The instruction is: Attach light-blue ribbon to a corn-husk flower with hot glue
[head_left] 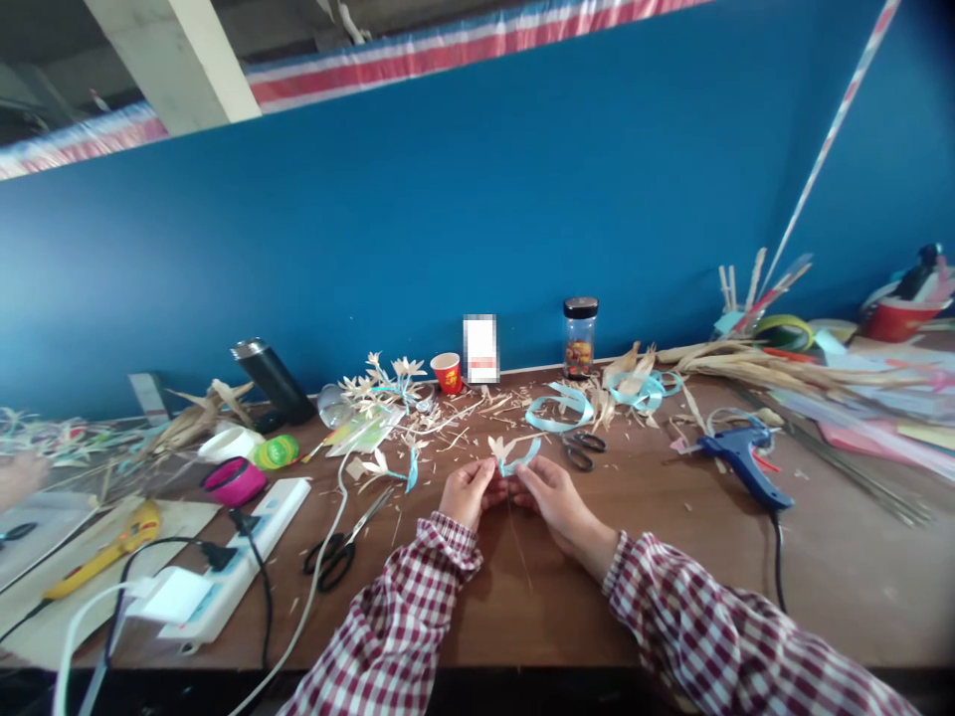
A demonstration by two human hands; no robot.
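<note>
- Hovering over the middle of the desk (pixel 556 622), toward its near edge, a pale flower (pixel 498 450) stands between both hands, petals up, its thin stem (pixel 521 542) trailing downward.
- Left hand (pixel 469 493): forearm slanting in from the near edge, fingers curled, thumb and forefinger pinching the flower's base.
- Right hand (pixel 558 507): forearm reaching leftward from the near-right corner, fingers bent and pinching the blue ribbon (pixel 528 454) beside the petals.
- Just beyond the right hand, small scissors (pixel 580 452); left of the left hand, large scissors (pixel 339 559).
- Toward the right edge, a blue glue gun (pixel 746 463).
- Near the left front corner, a power strip (pixel 265 537).
- Along the back edge, a red cup (pixel 448 374) and a lidded jar (pixel 580 338).
</note>
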